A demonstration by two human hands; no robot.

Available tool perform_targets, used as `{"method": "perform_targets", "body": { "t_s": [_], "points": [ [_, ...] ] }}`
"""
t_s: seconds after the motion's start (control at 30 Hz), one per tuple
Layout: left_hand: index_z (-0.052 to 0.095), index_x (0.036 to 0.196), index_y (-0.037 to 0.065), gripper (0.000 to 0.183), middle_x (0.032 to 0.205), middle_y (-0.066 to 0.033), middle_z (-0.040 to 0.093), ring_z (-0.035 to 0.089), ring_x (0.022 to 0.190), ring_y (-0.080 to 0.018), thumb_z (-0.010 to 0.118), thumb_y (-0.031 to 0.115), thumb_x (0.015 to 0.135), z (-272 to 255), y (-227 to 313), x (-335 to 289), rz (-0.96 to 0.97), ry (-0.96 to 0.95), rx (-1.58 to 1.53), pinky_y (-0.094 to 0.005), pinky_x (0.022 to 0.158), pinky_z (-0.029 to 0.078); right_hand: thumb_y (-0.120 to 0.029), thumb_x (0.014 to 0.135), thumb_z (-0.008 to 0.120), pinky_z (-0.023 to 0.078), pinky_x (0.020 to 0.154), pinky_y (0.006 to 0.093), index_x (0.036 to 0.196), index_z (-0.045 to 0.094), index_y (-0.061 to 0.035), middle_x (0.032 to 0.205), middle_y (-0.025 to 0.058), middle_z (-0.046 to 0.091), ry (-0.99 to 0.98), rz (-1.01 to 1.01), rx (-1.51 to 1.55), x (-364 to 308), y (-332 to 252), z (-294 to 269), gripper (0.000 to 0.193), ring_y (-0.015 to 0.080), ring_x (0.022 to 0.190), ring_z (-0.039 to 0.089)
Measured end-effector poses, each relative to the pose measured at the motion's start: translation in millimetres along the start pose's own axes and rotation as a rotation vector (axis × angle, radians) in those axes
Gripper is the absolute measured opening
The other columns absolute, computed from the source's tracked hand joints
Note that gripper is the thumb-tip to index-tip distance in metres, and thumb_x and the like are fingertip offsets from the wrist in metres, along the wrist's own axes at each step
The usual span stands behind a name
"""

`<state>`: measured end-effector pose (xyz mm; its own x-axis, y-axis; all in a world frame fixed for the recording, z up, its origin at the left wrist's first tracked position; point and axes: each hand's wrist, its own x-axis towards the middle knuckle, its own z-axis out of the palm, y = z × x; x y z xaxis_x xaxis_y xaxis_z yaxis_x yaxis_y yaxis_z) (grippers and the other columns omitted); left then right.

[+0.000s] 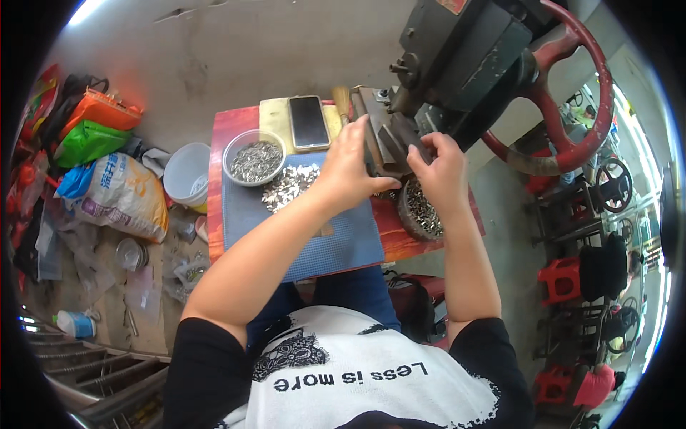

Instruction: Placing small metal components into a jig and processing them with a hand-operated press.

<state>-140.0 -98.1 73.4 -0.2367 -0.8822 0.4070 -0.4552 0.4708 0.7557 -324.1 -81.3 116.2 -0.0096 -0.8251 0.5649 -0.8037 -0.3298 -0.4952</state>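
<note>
My left hand (pixel 350 168) is stretched out at the left side of the hand press's base (pixel 386 136), its thumb apart from its long fingers. Nothing shows in that hand. At the press's right side my right hand (pixel 444 175) is curled, thumb against bent fingers; what it pinches, if anything, is hidden. Below it stands a clear bowl (pixel 421 222) of small metal pieces. A pile of small shiny flat pieces (pixel 289 187) lies on the blue mat (pixel 332 250), beside my left wrist. A round clear tub (pixel 255 157) of silvery pieces stands left of the pile.
A phone (pixel 309 123) lies behind the pile, with a brush (pixel 341 100) next to it. The press's dark body (pixel 464 64) and red handwheel (pixel 561 136) rise at the right. Left of the table are a white bucket (pixel 187 171) and a filled sack (pixel 128 193).
</note>
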Motion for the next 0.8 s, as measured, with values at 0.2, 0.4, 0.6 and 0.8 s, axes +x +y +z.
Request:
{"method": "perform_targets", "body": {
  "t_s": [0.2, 0.4, 0.6, 0.8],
  "points": [
    [0.020, 0.152, -0.005, 0.125, 0.145, -0.0285, 0.040, 0.038, 0.139, -0.0413, 0.092, 0.035, 0.058, 45, -11, 29, 0.032, 0.023, -0.093, -0.0452, 0.117, 0.032, -0.020, 0.082, 0.072, 0.052, 0.076, 0.0450, 0.093, 0.069, 0.0026, 0.090, 0.0214, 0.066, -0.099, -0.033, -0.065, 0, 14, 5, 0.025, 0.0394, 0.084, 0.065],
    [0.021, 0.151, -0.006, 0.126, 0.140, -0.0276, 0.042, 0.040, 0.135, -0.0424, 0.092, 0.038, 0.056, 54, -11, 28, 0.035, 0.137, 0.006, -0.0480, 0.113, 0.034, -0.022, 0.087, 0.070, 0.052, 0.078, 0.0464, 0.099, 0.071, 0.0034, 0.090, 0.0226, 0.066, -0.241, 0.003, 0.015, 11, 11, -5, 0.028, 0.0406, 0.086, 0.065],
    [0.016, 0.153, -0.005, 0.131, 0.141, -0.0268, 0.040, 0.040, 0.136, -0.0422, 0.094, 0.039, 0.057, 60, -6, 25, 0.040, 0.107, 0.034, -0.0473, 0.114, 0.032, -0.027, 0.096, 0.055, 0.050, 0.084, 0.0502, 0.097, 0.069, 0.0030, 0.099, 0.0282, 0.067, -0.265, 0.136, 0.056, 31, 80, 26, 0.033, 0.0459, 0.098, 0.063],
    [0.015, 0.154, -0.003, 0.132, 0.143, -0.0252, 0.041, 0.042, 0.134, -0.0408, 0.094, 0.039, 0.057, 54, 1, 23, 0.028, 0.109, 0.025, -0.0466, 0.114, 0.033, -0.029, 0.097, 0.054, 0.049, 0.086, 0.0487, 0.098, 0.068, 0.0017, 0.101, 0.0284, 0.066, -0.303, 0.181, 0.088, 34, 82, 31, 0.034, 0.0457, 0.101, 0.062]
  ]
}}
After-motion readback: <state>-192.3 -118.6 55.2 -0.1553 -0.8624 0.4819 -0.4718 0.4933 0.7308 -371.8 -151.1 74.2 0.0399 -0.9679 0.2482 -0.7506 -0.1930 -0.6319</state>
